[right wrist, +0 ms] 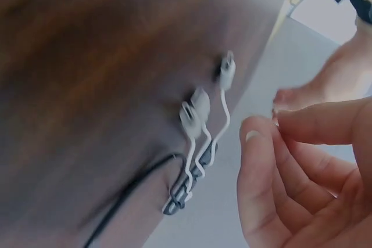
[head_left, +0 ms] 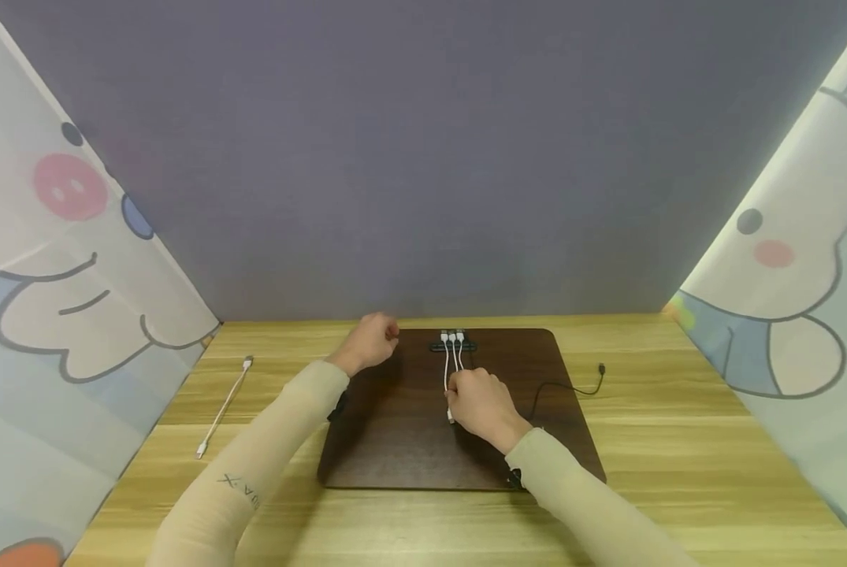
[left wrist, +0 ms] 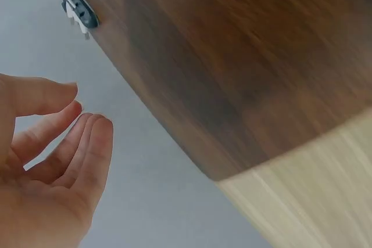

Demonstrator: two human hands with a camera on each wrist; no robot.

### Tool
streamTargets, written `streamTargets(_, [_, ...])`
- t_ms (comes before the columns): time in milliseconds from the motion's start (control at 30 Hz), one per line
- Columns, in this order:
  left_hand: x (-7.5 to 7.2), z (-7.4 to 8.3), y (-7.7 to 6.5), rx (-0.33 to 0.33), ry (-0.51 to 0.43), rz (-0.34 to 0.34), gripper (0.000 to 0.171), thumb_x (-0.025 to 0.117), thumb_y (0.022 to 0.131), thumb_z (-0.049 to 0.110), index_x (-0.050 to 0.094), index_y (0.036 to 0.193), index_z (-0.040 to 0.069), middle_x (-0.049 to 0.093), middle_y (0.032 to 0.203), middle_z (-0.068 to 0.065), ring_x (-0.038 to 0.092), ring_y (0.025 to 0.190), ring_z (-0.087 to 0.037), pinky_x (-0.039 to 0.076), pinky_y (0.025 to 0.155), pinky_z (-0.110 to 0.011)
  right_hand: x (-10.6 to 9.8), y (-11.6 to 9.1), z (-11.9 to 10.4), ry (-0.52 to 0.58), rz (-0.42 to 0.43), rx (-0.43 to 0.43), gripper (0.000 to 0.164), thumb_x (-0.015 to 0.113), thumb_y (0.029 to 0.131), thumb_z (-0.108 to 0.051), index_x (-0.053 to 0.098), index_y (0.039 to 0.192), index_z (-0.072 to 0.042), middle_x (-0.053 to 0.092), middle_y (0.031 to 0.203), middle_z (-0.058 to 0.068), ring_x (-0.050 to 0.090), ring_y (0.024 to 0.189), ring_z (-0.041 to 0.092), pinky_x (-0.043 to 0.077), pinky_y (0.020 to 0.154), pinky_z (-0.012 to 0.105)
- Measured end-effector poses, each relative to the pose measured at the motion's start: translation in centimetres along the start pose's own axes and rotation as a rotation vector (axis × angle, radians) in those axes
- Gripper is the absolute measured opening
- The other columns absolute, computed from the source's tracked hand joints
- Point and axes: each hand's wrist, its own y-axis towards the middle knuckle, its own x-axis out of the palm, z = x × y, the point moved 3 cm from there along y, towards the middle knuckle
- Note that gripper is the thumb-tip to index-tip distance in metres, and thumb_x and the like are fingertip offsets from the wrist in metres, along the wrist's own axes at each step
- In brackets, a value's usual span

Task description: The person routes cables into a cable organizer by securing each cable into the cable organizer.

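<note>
My left hand [head_left: 369,344] hovers by the far left corner of the dark wooden board [head_left: 395,457]. In the left wrist view its fingers [left wrist: 96,161] bend loosely around an empty gap. My right hand [head_left: 485,405] is over the middle of the board, partly hiding several white cables [head_left: 447,366]. The right wrist view shows its thumb and forefinger close together, with no object visible between them. The cables sit in a black cable holder [head_left: 434,346] at the board's far edge. One white plug [head_left: 451,416] shows beside the right hand.
A black cable [head_left: 558,384] runs off the board's right side, its plug [head_left: 602,368] on the wooden table [head_left: 678,441]. Another white cable [head_left: 222,409] lies at the table's left. A grey panel [head_left: 423,197] stands behind, with cartoon-printed cloths [head_left: 785,299] at both sides.
</note>
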Motion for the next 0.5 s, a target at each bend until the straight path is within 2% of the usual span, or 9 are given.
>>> streamTargets(200, [-1.6,-1.1,-1.6,0.018,0.024,0.045,0.017,0.067,0.094,0.004,0.07,0.108,-0.004,0.068,0.108,-0.016,0.064,0.102,-0.032,0.055,0.088,-0.044,-1.2,0.5,0.3,0.05,0.042,-0.004,0.016,0.063,0.099,-0.011,0.075,0.091,-0.007,0.059,0.063,-0.005,0.051,0.045,0.01,0.041,0.044,0.029])
streamTargets(367, [-2.8,-2.2,-2.7,-0.008,0.039,0.076,0.018,0.065,0.095,0.007,0.071,0.109,-0.003,0.067,0.107,-0.016,0.063,0.099,-0.031,0.054,0.086,-0.046,-1.8,1.3,0.2,0.044,0.071,-0.002,0.019,0.061,0.102,-0.017,0.076,0.094,-0.008,0.057,0.062,-0.004,0.047,0.046,0.012,0.037,0.046,0.029])
streamTargets(500, [-3.6,-3.2,-3.5,-0.036,0.043,0.098,0.018,0.063,0.096,0.006,0.071,0.109,-0.004,0.068,0.109,-0.017,0.064,0.098,-0.032,0.054,0.085,-0.047,-1.8,1.6,-0.3,0.054,0.06,-0.011,0.02,0.062,0.102,-0.019,0.076,0.103,-0.006,0.06,0.065,-0.003,0.045,0.044,0.012,0.035,0.045,0.029])
